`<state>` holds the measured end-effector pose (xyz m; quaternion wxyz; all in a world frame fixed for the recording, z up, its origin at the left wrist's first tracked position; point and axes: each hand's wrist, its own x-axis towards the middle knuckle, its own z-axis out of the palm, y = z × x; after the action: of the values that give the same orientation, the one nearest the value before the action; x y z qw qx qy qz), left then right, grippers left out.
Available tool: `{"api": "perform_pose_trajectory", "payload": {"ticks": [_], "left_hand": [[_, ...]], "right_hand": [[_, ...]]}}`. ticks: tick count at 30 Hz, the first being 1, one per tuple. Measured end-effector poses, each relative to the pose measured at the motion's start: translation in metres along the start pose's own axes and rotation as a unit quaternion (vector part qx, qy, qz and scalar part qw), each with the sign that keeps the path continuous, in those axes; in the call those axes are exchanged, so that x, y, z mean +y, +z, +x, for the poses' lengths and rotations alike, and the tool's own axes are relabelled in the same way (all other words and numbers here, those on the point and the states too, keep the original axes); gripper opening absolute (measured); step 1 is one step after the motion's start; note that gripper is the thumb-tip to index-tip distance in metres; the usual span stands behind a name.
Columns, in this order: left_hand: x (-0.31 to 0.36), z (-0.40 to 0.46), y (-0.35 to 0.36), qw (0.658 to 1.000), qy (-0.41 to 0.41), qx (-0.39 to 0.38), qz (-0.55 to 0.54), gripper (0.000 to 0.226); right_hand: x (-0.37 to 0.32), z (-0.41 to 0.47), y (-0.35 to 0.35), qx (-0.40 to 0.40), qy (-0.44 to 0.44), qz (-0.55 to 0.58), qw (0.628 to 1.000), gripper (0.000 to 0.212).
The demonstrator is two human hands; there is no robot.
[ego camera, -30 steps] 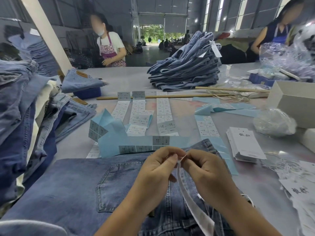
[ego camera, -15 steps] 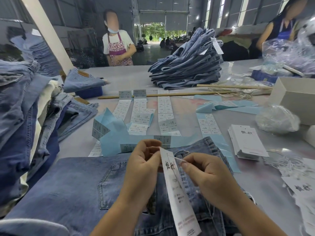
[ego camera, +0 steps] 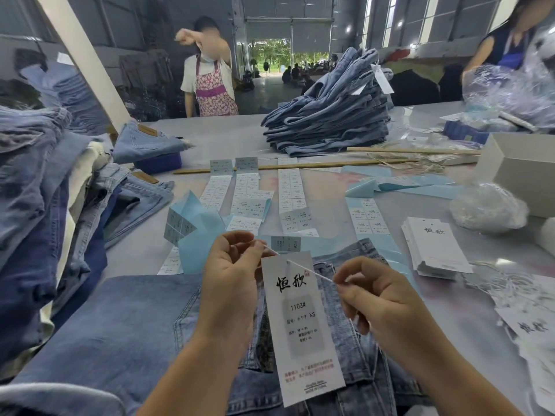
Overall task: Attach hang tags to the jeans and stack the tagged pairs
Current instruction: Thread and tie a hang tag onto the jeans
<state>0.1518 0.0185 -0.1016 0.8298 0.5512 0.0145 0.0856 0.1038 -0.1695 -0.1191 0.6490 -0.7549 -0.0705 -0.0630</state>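
Note:
A pair of blue jeans (ego camera: 126, 331) lies flat on the table right in front of me, back pocket up. Above it hangs a long white hang tag (ego camera: 303, 325) with black characters, threaded on a white string (ego camera: 312, 273). My left hand (ego camera: 234, 283) pinches one end of the string at the tag's upper left. My right hand (ego camera: 375, 298) pinches the other end to the tag's right, so the string runs taut between them. A stack of folded jeans (ego camera: 327, 121), some with tags, sits at the far middle of the table.
Strips of size stickers (ego camera: 288, 190) and blue backing paper (ego camera: 198, 235) lie beyond the jeans. A pile of loose hang tags (ego camera: 435, 247) lies at the right, with white boxes (ego camera: 522, 172) behind. More jeans (ego camera: 33, 205) are heaped at the left. Two people stand across the table.
My hands have drawn apart, pulling the string taut. The tag has turned from edge-on to face me and now hangs lower between my hands.

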Motion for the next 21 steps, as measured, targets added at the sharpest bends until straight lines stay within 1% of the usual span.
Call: {"api": "perform_pose_trajectory", "payload": {"ticks": [2, 4, 5, 8, 10, 13, 15, 17, 19, 21], "left_hand": [[0.004, 0.003, 0.0, 0.994, -0.05, 0.001, -0.098, 0.02], [0.009, 0.005, 0.0, 0.978, -0.101, -0.009, -0.181, 0.024], [0.011, 0.005, 0.0, 0.972, -0.117, -0.016, -0.203, 0.024], [0.015, 0.005, 0.0, 0.963, -0.142, -0.027, -0.227, 0.024], [0.016, 0.005, -0.001, 0.97, -0.143, -0.032, -0.196, 0.023], [0.015, 0.004, 0.0, 0.986, -0.12, -0.064, -0.098, 0.019], [0.014, 0.002, 0.002, 0.99, -0.105, -0.083, -0.045, 0.016], [0.014, -0.002, 0.006, 0.989, -0.096, -0.109, -0.014, 0.016], [0.013, -0.008, 0.013, 0.984, -0.09, -0.152, 0.003, 0.016], [0.013, -0.013, 0.023, 0.976, -0.092, -0.199, 0.003, 0.026]], "right_hand": [[-0.001, 0.0, -0.001, -0.008, 0.0, 0.004, 1.0, 0.029], [-0.002, 0.0, -0.001, -0.012, 0.0, 0.008, 1.0, 0.016], [-0.002, 0.0, -0.001, -0.015, 0.002, 0.012, 1.0, 0.014], [0.0, 0.0, -0.001, -0.039, 0.005, 0.04, 0.998, 0.018], [0.001, -0.001, -0.003, -0.057, 0.007, 0.076, 0.995, 0.022], [0.0, 0.0, -0.006, -0.085, 0.018, 0.152, 0.984, 0.027], [-0.004, 0.0, -0.008, -0.089, 0.021, 0.189, 0.978, 0.029], [-0.009, 0.001, -0.01, -0.072, 0.016, 0.181, 0.981, 0.027], [-0.015, 0.002, -0.011, -0.045, 0.007, 0.136, 0.99, 0.023], [-0.021, 0.003, -0.01, -0.019, -0.014, 0.08, 0.997, 0.022]]}}
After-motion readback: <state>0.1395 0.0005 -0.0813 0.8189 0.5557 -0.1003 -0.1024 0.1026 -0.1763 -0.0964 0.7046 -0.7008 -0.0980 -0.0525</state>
